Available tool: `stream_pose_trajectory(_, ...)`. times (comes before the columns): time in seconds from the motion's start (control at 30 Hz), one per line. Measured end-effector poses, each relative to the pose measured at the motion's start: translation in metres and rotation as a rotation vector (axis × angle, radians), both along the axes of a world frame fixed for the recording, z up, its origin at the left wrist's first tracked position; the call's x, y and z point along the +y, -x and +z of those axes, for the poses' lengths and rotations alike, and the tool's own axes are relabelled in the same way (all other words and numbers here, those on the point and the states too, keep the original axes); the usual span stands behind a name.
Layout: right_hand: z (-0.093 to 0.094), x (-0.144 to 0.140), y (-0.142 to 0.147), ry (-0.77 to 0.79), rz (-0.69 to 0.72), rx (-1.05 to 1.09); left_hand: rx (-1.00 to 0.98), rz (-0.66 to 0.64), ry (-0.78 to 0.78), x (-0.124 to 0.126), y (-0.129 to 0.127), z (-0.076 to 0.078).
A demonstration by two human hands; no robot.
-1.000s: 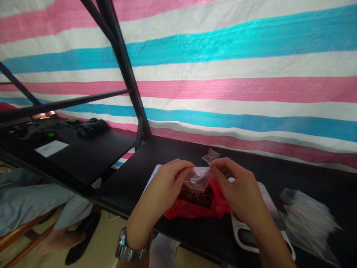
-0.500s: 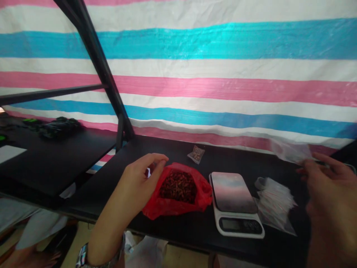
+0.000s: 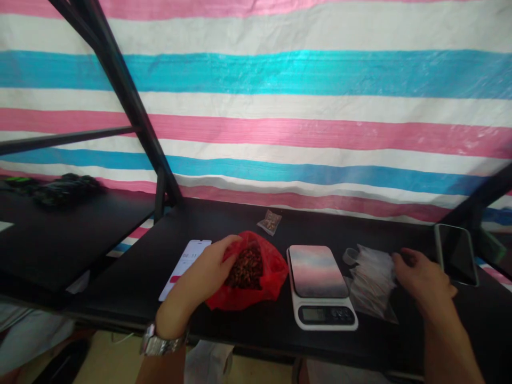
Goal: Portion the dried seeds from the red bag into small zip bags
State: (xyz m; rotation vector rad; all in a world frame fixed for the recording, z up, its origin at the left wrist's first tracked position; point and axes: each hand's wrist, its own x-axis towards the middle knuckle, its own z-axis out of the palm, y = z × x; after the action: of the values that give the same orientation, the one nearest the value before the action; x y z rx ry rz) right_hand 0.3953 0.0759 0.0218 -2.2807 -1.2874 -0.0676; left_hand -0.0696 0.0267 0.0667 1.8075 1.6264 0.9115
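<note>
My left hand [image 3: 216, 266], with a metal watch on its wrist, is closed on the left rim of a red plastic bag [image 3: 276, 274]. Small reddish-brown dried pieces [image 3: 248, 266] fill the bag's open mouth. To its right sits a white kitchen scale [image 3: 318, 272] with a bare, shiny plate. My right hand [image 3: 422, 280] pinches the right edge of a clear plastic bag [image 3: 378, 256] at the pile of small clear zip bags [image 3: 370, 290]. Its fingertips are partly hidden. Behind the red bag lies a small filled clear packet [image 3: 270, 222].
A phone with a lit screen [image 3: 186, 266] lies left of the red bag, partly behind my left forearm. Another phone, dark-screened [image 3: 456, 253], is at the right. Black frame bars [image 3: 132, 112] rise at the left before a striped sheet [image 3: 300, 128].
My right hand has come down and left with the clear bag to the pile. My left hand has moved onto the red bag's rim, and the lit phone now shows. The view has shifted right.
</note>
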Motion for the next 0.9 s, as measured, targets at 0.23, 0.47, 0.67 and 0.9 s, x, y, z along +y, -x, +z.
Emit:
stream_pose_trajectory(0.23,0.038,0.014,0.113,-0.221,0.375,0.144,-0.31,0.34,-0.094,0.028,-0.02,-0.018)
stream_pose_trajectory(0.47,0.04,0.033,0.244,0.186,0.852,-0.059,-0.239,0.443,-0.104,0.017,-0.012,-0.007)
stream_pose_trajectory(0.67,0.031,0.047,0.281,0.323,0.898,-0.144,0.348,0.063,-0.032,-0.058,-0.016,0.035)
stream_pose_trajectory(0.9,0.019,0.05,0.298,0.387,0.867,-0.179,0.578,-0.145,0.362,-0.056,-0.035,0.014)
